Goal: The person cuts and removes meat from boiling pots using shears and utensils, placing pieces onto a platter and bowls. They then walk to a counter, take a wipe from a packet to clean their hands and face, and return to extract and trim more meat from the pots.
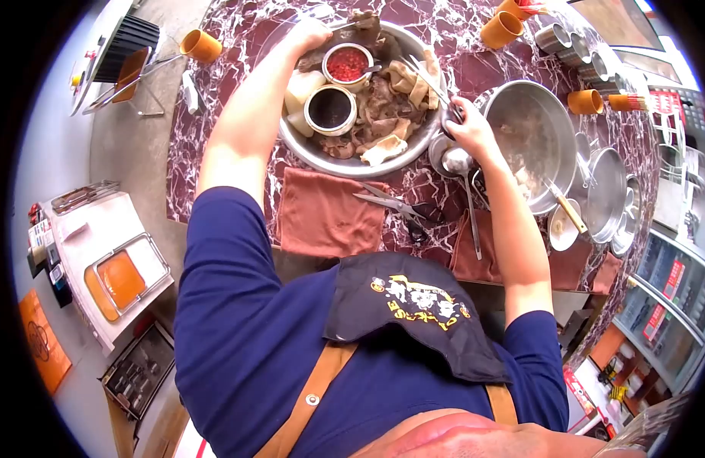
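Observation:
My left hand (312, 35) is closed at the far left rim of a wide metal basin (312, 159), around what looks like metal tongs, partly hidden. A dark piece of meat (365, 29) is at their far end. On the basin's right side, my right hand (472, 131) grips scissors (431, 79), their blades pointing up and left over the pale cooked pieces (404, 82). Among the meat (379, 114) sit a jar of chopped red chili (347, 64) with a spoon in it and a jar of dark sauce (330, 108).
A deep pot (554, 114) stands right of the basin, a wooden-handled tool (567, 208) at its rim. Metal ladles (457, 160) lie between them. Another pair of scissors (402, 204) lies near a brown cloth (329, 214). Orange cups (502, 29) and metal tins (574, 49) stand behind.

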`<action>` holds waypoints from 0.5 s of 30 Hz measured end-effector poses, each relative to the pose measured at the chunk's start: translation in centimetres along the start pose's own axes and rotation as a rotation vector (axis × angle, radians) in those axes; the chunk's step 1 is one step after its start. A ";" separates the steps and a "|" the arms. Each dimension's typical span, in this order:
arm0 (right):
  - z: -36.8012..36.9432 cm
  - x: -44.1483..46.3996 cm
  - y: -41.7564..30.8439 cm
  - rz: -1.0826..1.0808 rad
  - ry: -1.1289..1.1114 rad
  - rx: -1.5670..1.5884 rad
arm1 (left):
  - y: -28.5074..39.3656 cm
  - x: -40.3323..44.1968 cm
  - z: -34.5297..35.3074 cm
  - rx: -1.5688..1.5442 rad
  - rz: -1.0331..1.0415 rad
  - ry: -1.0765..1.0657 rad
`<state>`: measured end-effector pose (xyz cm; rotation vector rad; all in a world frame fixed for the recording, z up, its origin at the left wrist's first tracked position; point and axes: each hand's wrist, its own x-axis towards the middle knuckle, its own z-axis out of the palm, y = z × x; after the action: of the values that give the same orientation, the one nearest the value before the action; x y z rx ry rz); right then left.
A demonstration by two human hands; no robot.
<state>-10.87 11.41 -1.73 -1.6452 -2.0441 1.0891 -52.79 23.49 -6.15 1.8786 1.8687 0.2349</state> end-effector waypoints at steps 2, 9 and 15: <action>0.8 2.9 -3.1 -0.003 -0.001 -0.105 | 0.4 1.2 0.7 -0.015 -0.032 0.010; 4.3 11.7 -6.1 -0.069 0.017 -0.271 | 2.1 -1.9 0.7 0.027 -0.039 -0.061; 7.4 13.8 -5.9 -0.145 -0.123 -0.396 | 2.3 -6.6 1.9 -0.019 -0.211 0.039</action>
<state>-23.87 21.19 -5.52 -1.5961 -2.5452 0.7908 -50.28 16.76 -5.46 1.6600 2.0651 0.2196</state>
